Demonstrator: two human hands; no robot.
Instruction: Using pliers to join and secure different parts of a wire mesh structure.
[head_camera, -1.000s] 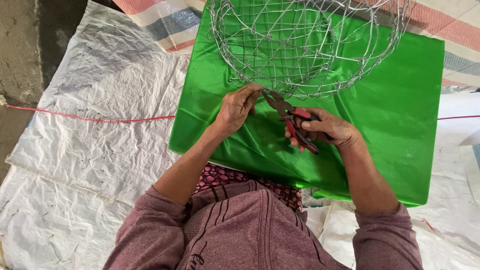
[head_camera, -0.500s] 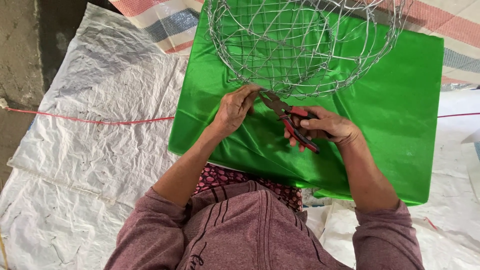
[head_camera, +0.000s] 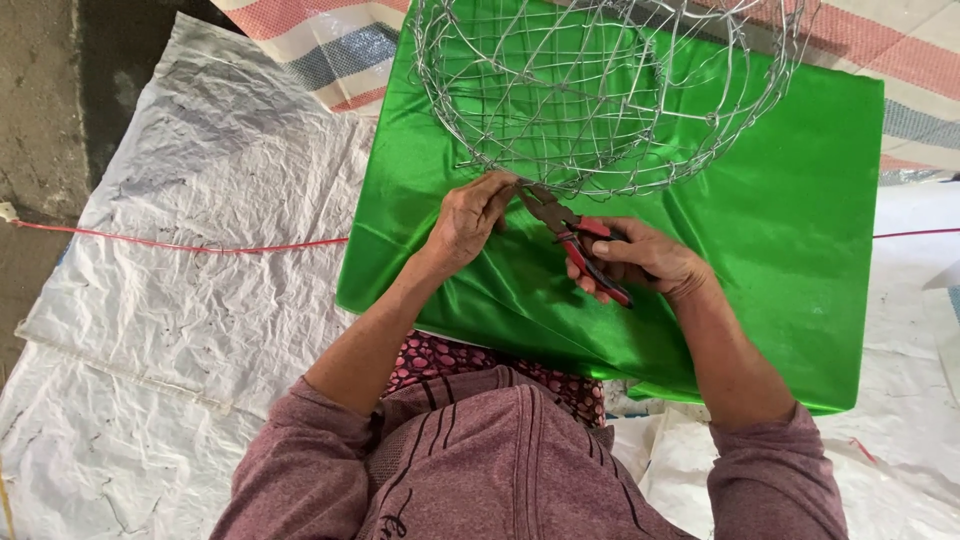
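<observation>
A round wire basket frame (head_camera: 600, 95) of silver mesh rests on a shiny green cloth (head_camera: 780, 230) spread over a low surface. My left hand (head_camera: 468, 220) pinches the near rim of the wire basket. My right hand (head_camera: 640, 260) grips red-handled pliers (head_camera: 575, 240), whose dark jaws reach up to the rim right beside my left fingers. Whether the jaws bite a wire is too small to tell.
A white woven plastic sheet (head_camera: 190, 300) covers the ground to the left and below. A thin red cord (head_camera: 180, 245) runs across it. A striped mat (head_camera: 330, 40) lies at the top. Bare dark floor (head_camera: 60, 100) shows at the far left.
Both hands and the pliers stay at the same spot on the basket rim; only slight shifts of the pliers' angle show.
</observation>
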